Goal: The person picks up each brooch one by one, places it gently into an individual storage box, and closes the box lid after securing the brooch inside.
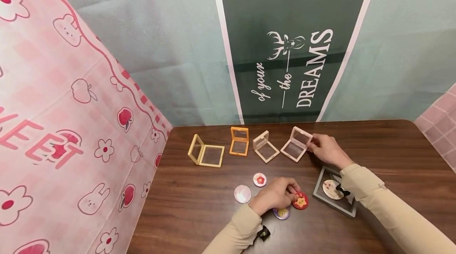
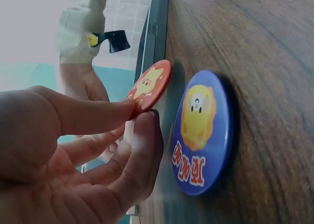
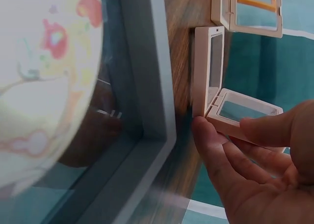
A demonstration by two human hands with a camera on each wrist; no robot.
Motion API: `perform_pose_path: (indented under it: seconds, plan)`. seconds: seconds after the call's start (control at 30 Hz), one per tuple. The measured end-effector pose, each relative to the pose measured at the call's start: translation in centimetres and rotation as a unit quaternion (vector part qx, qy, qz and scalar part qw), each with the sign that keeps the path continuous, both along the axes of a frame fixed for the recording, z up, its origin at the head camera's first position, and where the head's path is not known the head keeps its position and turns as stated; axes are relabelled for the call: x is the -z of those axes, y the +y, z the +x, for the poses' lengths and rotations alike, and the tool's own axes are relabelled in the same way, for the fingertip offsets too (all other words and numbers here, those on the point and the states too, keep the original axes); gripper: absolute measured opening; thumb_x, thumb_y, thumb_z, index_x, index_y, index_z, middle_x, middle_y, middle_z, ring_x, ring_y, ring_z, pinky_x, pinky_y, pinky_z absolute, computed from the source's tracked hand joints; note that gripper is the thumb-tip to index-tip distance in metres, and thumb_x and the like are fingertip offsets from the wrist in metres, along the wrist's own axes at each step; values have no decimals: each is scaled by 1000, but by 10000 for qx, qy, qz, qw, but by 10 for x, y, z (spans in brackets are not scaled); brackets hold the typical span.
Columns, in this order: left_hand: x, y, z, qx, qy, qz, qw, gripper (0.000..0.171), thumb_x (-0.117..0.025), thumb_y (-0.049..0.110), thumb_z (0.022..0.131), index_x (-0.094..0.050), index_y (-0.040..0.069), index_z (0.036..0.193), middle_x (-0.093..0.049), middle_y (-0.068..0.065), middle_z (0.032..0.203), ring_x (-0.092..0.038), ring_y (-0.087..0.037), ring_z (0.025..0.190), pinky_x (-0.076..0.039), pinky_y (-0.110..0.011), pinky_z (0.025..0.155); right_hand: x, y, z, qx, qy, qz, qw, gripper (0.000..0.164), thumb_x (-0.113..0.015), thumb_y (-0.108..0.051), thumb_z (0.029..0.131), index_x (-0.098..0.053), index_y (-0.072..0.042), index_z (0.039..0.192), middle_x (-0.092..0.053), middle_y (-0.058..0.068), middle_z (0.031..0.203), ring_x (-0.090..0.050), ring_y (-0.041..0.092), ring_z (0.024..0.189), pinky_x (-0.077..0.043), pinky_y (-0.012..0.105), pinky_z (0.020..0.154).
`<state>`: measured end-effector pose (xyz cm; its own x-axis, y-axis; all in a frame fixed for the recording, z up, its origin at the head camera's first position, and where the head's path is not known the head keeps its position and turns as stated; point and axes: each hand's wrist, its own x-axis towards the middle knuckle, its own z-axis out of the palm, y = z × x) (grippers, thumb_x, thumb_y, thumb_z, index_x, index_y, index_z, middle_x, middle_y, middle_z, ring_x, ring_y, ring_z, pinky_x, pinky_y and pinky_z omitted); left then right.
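My left hand [image 1: 276,193] pinches the rim of a red button badge [image 1: 300,201] with a yellow star; in the left wrist view the badge [image 2: 152,84] is tilted between thumb and fingertips. Just beside it a blue-purple badge [image 2: 202,133] with a yellow figure lies on the table, partly behind the hand in the head view. My right hand [image 1: 328,150] holds the right side of a pale pink hinged case [image 1: 295,149] that stands unfolded, its lid raised. Up close, the right thumb and fingers grip the clear-windowed case [image 3: 208,69] near its hinge.
Left of the pink case are a smaller beige case [image 1: 266,151], an orange case [image 1: 239,148] and a yellow case [image 1: 212,155], all unfolded. A flower badge [image 1: 259,180] and a pale pink badge [image 1: 242,193] lie nearby. Under the right forearm sits a grey frame [image 1: 335,205] holding a round badge [image 1: 331,189].
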<state>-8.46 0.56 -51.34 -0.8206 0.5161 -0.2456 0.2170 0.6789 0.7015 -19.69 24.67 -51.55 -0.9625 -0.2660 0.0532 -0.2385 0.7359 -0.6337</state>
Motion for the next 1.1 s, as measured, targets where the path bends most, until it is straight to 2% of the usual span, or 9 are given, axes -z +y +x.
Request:
perform_pose_path:
  seconds: [0.13, 0.23, 0.4, 0.6, 0.87, 1.0, 1.1]
  plan:
    - [0, -3, -2, -205, -304, 256, 9990, 12, -76, 9, 96, -75, 20, 101, -64, 15, 80, -55, 6, 68, -45, -13, 65, -3, 0, 8, -58, 29, -3, 10000, 8, -65, -6, 103, -69, -3, 97, -73, 5, 84, -65, 19, 79, -51, 35, 71]
    - [0, -5, -3, -282, -416, 447, 9977, 13, -75, 8, 96, -76, 19, 102, -65, 14, 79, -57, 5, 66, -47, -13, 64, -6, 0, 15, -137, 4, -13, 9999, 6, -65, -5, 102, -70, -2, 99, -75, 7, 86, -66, 17, 80, -51, 33, 69]
    - [0, -7, -4, -365, -555, 749, 9950, 11, -75, 7, 98, -76, 16, 105, -65, 13, 80, -59, 5, 64, -49, -15, 60, -10, -1, 27, -285, -143, -3, 9995, 5, -68, -5, 101, -71, -1, 101, -76, 9, 88, -61, 14, 74, -46, 28, 64]
    - [-3, -11, -5, -502, -641, 873, 9928, 11, -75, 7, 98, -76, 15, 106, -66, 11, 80, -60, 4, 64, -50, -17, 55, -12, -3, 42, -470, -407, -10, 9981, 7, -68, -7, 103, -71, -1, 101, -74, 4, 84, -55, 11, 69, -43, 26, 59]
    - [-6, -15, -10, -641, -623, 1055, 9904, 12, -77, 4, 96, -78, 11, 106, -71, 8, 83, -64, 3, 64, -54, -14, 64, -11, -6, 57, -577, -679, -46, 9960, 5, -68, -4, 100, -72, 0, 102, -74, 5, 87, -59, 11, 72, -47, 25, 60]
    - [-5, -15, -13, -715, -583, 1105, 9896, 11, -76, 5, 97, -79, 11, 105, -70, 9, 82, -64, 3, 64, -54, -14, 63, -10, -6, 64, -550, -736, -108, 9957, 5, -69, -3, 99, -72, -3, 97, -73, 4, 83, -57, 8, 65, -47, 25, 54]
    - [-2, -16, -15, -808, -604, 1240, 9871, 9, -75, 5, 98, -79, 10, 105, -70, 9, 82, -66, 2, 64, -54, -14, 62, -9, -5, 69, -592, -647, -87, 9961, 5, -70, -4, 99, -73, -4, 94, -74, 3, 82, -56, 5, 64, -47, 24, 54]
